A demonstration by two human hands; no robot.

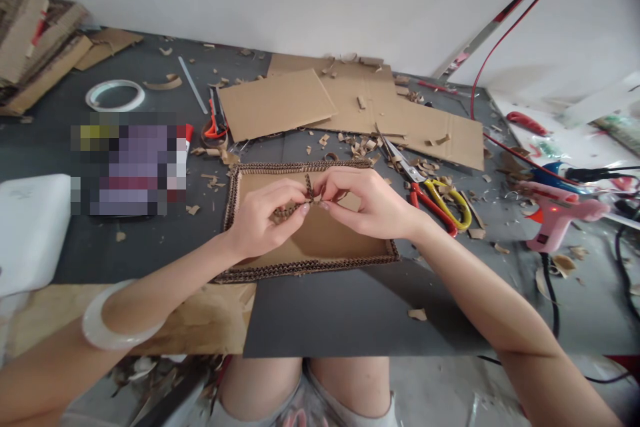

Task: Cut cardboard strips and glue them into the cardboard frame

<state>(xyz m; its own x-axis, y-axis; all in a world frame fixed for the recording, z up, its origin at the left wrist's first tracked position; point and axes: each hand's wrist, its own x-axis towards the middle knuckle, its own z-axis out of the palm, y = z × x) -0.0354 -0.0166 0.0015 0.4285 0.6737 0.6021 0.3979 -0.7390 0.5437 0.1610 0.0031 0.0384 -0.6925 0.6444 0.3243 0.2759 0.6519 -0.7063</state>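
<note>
Both hands meet above a shallow cardboard tray [320,240], whose raised rim is made of corrugated strips. Between my left hand [267,217] and my right hand [357,203] is a thin corrugated cardboard strip [309,185]. The fingertips of each hand pinch it, the two thumbs close together. Part of the strip shows below my left fingers, and part is hidden by them. Scissors [417,183] with red and yellow handles lie just right of the tray, near my right wrist.
A pink glue gun [557,213] with a black cord stands at the right. Flat cardboard sheets [280,107], an orange utility knife [215,117] and a tape roll [115,95] lie behind. A white box [33,233] is at the left. Cardboard scraps litter the dark table.
</note>
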